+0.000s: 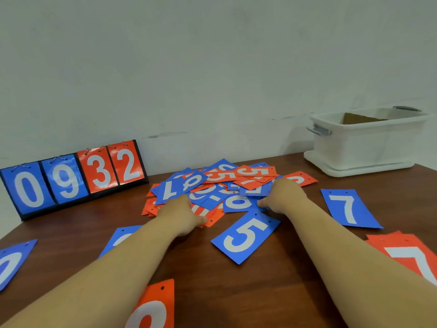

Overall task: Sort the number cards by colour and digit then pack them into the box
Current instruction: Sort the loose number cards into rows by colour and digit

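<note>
card pile (222, 188) mid-table; l hand (182, 213), r hand (281, 195) on near edge, grip unclear.

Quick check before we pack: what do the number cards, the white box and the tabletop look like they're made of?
Number cards: probably thin plastic or coated card; flat, matte, punched holes along one edge. White box: looks like moulded plastic, slightly translucent, with grey handles; something brown like cardboard sits inside. Tabletop: dark reddish wood or wood-look laminate with visible grain and a soft sheen.
</note>
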`<state>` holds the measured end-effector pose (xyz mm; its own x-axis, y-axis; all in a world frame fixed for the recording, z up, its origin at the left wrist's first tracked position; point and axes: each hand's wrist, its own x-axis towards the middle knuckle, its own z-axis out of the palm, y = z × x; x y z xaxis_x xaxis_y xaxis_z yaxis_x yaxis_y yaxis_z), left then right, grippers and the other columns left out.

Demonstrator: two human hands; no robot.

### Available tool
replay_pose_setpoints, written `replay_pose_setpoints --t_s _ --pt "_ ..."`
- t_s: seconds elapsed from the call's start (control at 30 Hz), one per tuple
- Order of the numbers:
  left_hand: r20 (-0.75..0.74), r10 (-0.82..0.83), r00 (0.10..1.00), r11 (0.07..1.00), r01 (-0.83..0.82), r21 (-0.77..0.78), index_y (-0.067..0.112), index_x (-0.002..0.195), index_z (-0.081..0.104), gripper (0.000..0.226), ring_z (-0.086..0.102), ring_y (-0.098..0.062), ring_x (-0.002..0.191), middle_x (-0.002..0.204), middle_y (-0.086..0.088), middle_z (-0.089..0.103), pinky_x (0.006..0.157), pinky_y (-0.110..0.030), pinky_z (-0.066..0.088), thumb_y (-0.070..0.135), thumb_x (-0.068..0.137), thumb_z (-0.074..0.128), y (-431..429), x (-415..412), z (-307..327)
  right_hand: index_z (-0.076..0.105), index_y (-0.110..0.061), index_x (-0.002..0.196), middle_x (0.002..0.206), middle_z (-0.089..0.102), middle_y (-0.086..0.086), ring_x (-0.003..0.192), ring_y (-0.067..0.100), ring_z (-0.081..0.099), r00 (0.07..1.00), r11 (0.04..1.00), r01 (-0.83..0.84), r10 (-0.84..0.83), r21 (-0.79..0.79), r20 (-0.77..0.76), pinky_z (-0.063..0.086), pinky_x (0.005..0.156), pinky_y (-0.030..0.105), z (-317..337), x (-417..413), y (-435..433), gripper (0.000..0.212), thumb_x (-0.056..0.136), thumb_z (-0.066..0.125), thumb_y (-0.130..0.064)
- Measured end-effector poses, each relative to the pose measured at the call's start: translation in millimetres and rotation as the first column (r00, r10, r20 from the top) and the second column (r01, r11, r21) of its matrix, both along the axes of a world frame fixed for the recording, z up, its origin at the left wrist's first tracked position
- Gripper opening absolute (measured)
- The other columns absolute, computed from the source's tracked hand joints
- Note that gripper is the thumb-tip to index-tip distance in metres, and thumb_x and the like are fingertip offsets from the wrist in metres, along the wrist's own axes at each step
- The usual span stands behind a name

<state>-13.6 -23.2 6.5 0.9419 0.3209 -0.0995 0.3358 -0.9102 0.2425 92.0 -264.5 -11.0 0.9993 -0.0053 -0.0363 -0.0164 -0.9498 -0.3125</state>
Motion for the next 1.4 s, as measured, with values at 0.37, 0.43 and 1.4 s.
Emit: replay_pose_setpoints --t_s 0.37,0.43,1.4 --pt "0.079 0.115 0.99 0.953 -0.088 -0.288 0.022 0.116 0.058 0.056 0.052 -0.018 0.102 0.113 0.003 0.051 0.079 -0.029 0.046 0.03 0.071 0.091 -10.0 -4.1 10.4 0.057 -0.02 0.138 0.13 0.06 0.009 0.11 0.024 0.061 0.998 0.994 -0.056 0.057 -0.089 0.011 0.056 0.09 0.034 15.0 -17.6 -16.0 0.038 0.102 0.049 -0.027" --pt "0.133 0.097 0.986 0.946 -0.05 -0.319 0.023 0.11 0.065 0.043 0.051 -0.017 0.102 0.114 0.003 0.051 0.076 -0.027 0.043 0.022 0.075 0.089 -11.4 -5.8 10.9 0.06 -0.011 0.132 0.128 0.062 0.01 0.112 0.025 0.062 0.999 1.0 0.017 -0.017 0.011 0.043 0.055 0.095 0.035 20.9 -27.5 -22.2 0.033 0.102 0.049 -0.017" --pt "0.605 0.264 0.751 0.757 0.227 -0.612 0.037 0.111 0.071 0.031 0.064 -0.014 0.112 0.13 0.01 0.064 0.084 -0.03 0.061 0.011 0.1 0.058 57.6 -73.0 4.0 0.071 -0.02 0.106 0.099 0.077 -0.002 0.08 0.014 0.072 0.853 0.333 -0.402 0.475 0.853 0.217 0.056 0.065 0.02 27.8 -101.9 40.6 0.03 0.093 0.061 0.005"
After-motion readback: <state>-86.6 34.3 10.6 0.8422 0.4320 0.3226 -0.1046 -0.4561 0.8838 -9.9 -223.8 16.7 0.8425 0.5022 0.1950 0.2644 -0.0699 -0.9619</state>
